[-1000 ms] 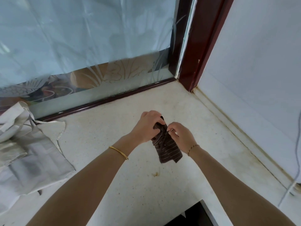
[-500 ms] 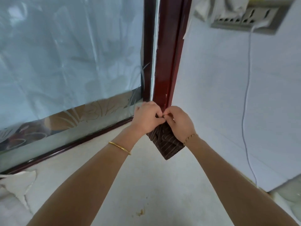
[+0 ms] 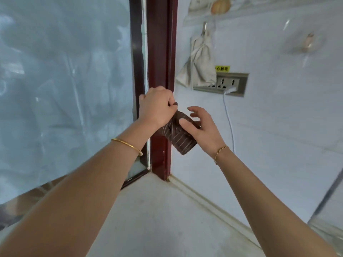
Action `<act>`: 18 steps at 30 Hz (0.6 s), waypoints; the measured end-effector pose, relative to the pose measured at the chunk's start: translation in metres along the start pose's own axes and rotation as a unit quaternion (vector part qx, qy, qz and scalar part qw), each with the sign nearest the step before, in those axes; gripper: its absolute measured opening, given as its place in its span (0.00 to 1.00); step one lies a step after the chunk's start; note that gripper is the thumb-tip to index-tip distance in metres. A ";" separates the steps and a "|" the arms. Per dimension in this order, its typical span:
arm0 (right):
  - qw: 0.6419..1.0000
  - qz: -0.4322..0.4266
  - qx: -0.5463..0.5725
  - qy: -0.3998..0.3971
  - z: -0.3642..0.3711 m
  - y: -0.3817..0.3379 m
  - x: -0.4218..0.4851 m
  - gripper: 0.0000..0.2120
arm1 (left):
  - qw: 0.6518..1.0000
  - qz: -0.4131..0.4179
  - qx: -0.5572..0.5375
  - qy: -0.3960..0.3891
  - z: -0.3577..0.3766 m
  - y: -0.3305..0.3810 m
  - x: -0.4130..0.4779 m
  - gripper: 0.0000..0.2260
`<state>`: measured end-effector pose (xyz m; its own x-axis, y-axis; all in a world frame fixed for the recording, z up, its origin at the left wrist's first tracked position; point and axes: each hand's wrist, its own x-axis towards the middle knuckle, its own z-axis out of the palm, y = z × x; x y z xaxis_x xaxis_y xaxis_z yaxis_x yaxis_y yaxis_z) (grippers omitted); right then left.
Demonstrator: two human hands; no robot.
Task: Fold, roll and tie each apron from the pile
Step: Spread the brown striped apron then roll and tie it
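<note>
Brown striped apron (image 3: 179, 135), rolled into a tight bundle, held in the air above the pale counter (image 3: 157, 219), in front of the dark red frame post (image 3: 160, 71). Left hand (image 3: 155, 108): fingers curled round the bundle's far end, seemingly pinching a strap. Right hand (image 3: 201, 127): thumb pressed on the roll, fingers spread and loose, holding nothing firmly. Step in hand, by my reckoning: tying. Next move likely calls for cinching the strap without loosening the roll.
</note>
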<state>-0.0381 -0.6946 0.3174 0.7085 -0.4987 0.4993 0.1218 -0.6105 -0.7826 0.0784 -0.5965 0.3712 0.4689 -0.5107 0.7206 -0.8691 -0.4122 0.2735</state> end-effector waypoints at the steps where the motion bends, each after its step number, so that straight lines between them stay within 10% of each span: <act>1: 1.000 -0.012 -0.006 0.008 -0.007 -0.003 -0.001 0.29 | 1.000 0.007 0.015 0.017 -0.003 0.006 0.008 0.05; 18: 0.943 -0.111 -0.054 0.308 -0.141 -0.066 0.028 0.14 | 0.991 0.118 -0.062 0.012 -0.032 0.143 0.117 0.03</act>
<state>-0.1243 -0.7551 0.4351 0.1312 -0.5935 0.7940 0.1252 -0.7846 -0.6072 0.0043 -0.6909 0.5152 0.2477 -0.5629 0.7885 -0.9675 -0.1867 0.1706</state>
